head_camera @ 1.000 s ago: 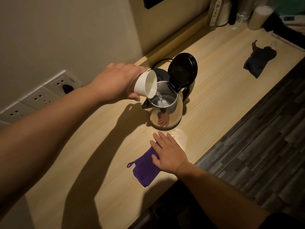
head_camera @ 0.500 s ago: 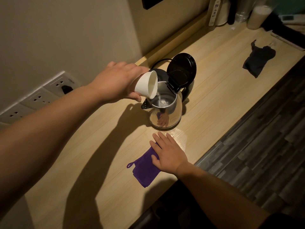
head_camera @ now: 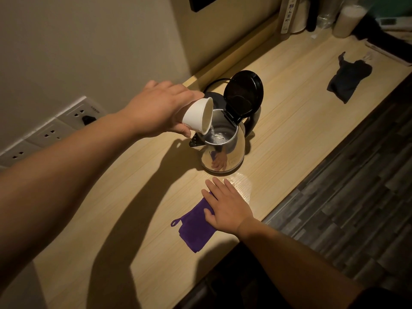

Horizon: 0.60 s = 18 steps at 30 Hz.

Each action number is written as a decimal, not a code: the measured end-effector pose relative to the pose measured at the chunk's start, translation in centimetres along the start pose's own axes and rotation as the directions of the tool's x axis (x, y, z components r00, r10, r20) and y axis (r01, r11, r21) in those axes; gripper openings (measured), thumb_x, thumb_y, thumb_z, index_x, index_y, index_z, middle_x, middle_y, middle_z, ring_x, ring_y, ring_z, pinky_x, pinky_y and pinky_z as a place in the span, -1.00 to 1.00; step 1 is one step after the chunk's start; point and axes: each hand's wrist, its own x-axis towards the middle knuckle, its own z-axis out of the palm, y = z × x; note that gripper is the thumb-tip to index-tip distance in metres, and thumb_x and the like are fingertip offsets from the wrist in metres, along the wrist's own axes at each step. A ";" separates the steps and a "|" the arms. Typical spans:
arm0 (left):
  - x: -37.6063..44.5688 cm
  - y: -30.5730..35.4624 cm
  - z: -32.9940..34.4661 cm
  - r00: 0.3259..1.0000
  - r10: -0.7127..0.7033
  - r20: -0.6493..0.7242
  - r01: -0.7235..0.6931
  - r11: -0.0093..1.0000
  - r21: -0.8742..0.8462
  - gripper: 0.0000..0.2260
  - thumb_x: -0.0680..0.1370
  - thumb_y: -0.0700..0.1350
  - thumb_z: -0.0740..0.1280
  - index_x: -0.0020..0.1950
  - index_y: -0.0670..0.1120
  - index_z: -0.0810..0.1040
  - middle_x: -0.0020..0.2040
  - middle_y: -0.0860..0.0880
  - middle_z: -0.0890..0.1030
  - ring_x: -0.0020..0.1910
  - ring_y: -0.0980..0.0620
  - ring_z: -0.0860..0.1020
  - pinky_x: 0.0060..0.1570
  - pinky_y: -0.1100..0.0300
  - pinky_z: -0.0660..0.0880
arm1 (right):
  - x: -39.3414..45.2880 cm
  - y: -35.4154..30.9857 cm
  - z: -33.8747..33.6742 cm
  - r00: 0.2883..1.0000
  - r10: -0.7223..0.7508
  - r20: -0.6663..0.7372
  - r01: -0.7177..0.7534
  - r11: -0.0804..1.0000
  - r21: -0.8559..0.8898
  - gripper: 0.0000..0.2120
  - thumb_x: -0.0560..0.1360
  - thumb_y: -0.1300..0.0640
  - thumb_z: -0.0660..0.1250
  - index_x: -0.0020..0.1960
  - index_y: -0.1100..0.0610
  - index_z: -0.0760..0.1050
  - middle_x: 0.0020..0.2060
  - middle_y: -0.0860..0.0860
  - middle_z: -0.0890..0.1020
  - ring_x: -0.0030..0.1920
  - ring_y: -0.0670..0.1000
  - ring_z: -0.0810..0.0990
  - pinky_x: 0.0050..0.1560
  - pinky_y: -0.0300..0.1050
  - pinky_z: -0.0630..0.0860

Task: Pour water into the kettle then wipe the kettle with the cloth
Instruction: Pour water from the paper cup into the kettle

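Note:
A shiny steel kettle [head_camera: 231, 152] stands on the wooden counter [head_camera: 289, 121] with its black lid [head_camera: 243, 94] flipped up. My left hand [head_camera: 160, 110] grips a white paper cup [head_camera: 199, 115], tipped on its side over the kettle's mouth, and a thin stream of water runs from its rim into the kettle. Nearer the front edge lies a purple cloth [head_camera: 194, 228] with a small loop. My right hand [head_camera: 227, 206] rests flat on the cloth's right end, fingers spread toward the kettle.
A dark cloth [head_camera: 347, 80] lies at the counter's far right. Bottles and containers [head_camera: 347, 18] crowd the far corner. Wall sockets [head_camera: 66, 123] sit at left, one with a plug in it. A wet-looking patch [head_camera: 242, 186] glints in front of the kettle. Dark flooring lies beyond the front edge.
The cup has tipped a little further and water keeps running into the kettle. My right hand stays flat on the purple cloth.

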 end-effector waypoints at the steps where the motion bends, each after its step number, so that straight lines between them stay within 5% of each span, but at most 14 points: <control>1: 0.1 0.0 0.0 1.000 0.005 -0.001 -0.005 1.000 0.009 -0.22 0.31 0.25 0.49 0.45 0.07 0.30 0.30 -0.06 0.50 0.20 -0.14 0.40 0.07 -0.04 0.26 | 0.0 0.0 0.0 1.000 0.000 -0.001 0.000 1.000 0.002 -0.38 0.57 -0.22 -0.07 0.51 0.07 0.28 0.54 0.11 0.25 0.55 0.17 0.11 0.49 0.12 -0.16; 18: 1.3 0.8 -0.5 0.992 0.126 -0.001 -0.124 0.978 0.167 -0.25 0.33 0.17 0.51 0.45 0.12 0.28 0.29 -0.08 0.47 0.21 -0.19 0.37 0.03 -0.05 0.26 | 0.0 0.0 0.5 0.999 -0.005 -0.039 0.006 1.000 0.027 -0.41 0.57 -0.22 0.00 0.46 0.08 0.37 0.50 0.13 0.34 0.52 0.18 0.20 0.47 0.12 -0.11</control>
